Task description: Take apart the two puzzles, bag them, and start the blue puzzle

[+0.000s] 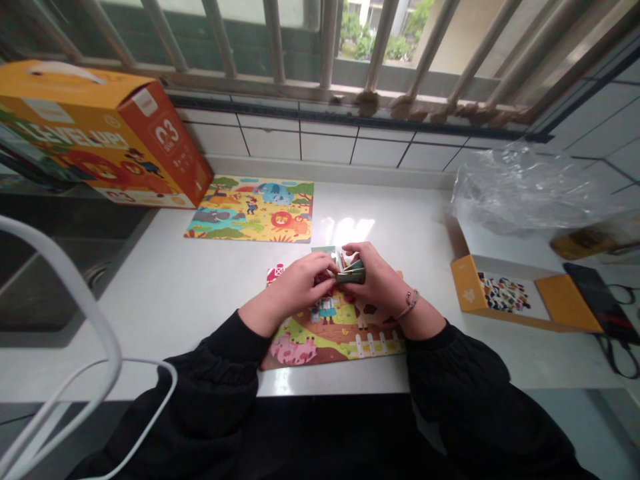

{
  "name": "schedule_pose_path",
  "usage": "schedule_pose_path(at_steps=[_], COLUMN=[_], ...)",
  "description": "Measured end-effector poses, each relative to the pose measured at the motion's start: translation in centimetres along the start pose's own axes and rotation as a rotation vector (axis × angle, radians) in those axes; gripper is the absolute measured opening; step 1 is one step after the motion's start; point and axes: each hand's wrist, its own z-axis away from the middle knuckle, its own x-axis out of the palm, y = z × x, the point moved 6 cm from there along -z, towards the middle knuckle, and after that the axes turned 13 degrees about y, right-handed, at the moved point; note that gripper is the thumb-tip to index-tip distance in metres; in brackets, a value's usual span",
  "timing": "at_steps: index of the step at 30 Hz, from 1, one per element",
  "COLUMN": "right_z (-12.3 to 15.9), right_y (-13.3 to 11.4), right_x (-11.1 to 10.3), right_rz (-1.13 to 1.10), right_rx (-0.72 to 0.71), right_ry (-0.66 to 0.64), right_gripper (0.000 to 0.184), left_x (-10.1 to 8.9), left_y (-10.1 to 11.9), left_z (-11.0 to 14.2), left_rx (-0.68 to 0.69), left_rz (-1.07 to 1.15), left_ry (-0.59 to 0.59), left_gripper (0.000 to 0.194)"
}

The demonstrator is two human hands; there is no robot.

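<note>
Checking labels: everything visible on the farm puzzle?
The farm puzzle lies flat on the white counter, cardboard-like, piece seams showing. Printed pink pig lower left, white fence lower right, red barn upper left. The left hand and right hand hide much of its upper part; contact and completeness are unclear.

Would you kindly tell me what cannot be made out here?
All in the head view:
Held pieces: their designs are largely hidden by the left hand and right hand.
Farm puzzle: its upper part is covered by both hands.
Large box: cut off by the left edge.
Dark specks in the open orange box: too small to identify.
</note>
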Motion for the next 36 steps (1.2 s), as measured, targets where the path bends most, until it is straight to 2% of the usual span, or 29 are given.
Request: schedule_pose_path(at_steps=[3, 5, 10, 14, 18, 26, 31, 34, 36], right_z=[-0.1, 0.0, 0.2, 0.1, 0.0, 0.0, 0.4, 0.2, 0.1], right_y=[-0.2, -0.2, 0.1, 0.0, -0.4, -0.4, -0.6, -0.9, -0.5], right_x=[0.2, 0.3, 0.4, 0.6, 0.9, -0.3, 0.5, -0.9, -3.7], right_rz=[0.004, -0.022, -0.034, -0.017, 0.004, 0.102, 0.303, 0.284, 0.255], right_rx=[-0.039, -0.025, 0.028, 0.037, 0.006, -0.057, -0.093, -0.102, -0.079], right_ry=[-0.039, -0.053, -0.042, -0.028, -0.052, -0.062, -0.116, -0.124, -0.058], right_gripper=[0.067, 0.071, 0.084, 0.064, 0.048, 0.043, 0.036, 0.044, 0.047], left_x=[0.0, 0.2, 0.2, 0.4, 0.6, -0.3, 0.5, 1.3, 1.7], left_y=[0.3, 0.3, -0.2, -0.2, -0.2, 0.3, 0.4, 0.4, 0.3], left_z=[0.1, 0.3, 0.5, 0.4, 0.4, 0.2, 0.2, 0.3, 0.4], left_rx=[-0.018, -0.069, -0.205, -0.173, -0.144, -0.100, -0.058, -0.002, 0.019], left_rz=[0.051, 0.081, 0.184, 0.123, 0.054, 0.080, 0.037, -0.035, -0.069], left_ry=[-0.020, -0.041, 0.019, 0.001, -0.024, 0.090, 0.021, -0.019, -0.039], left_gripper=[0.013, 0.012, 0.037, 0.041, 0.030, 0.036, 0.038, 0.037, 0.032])
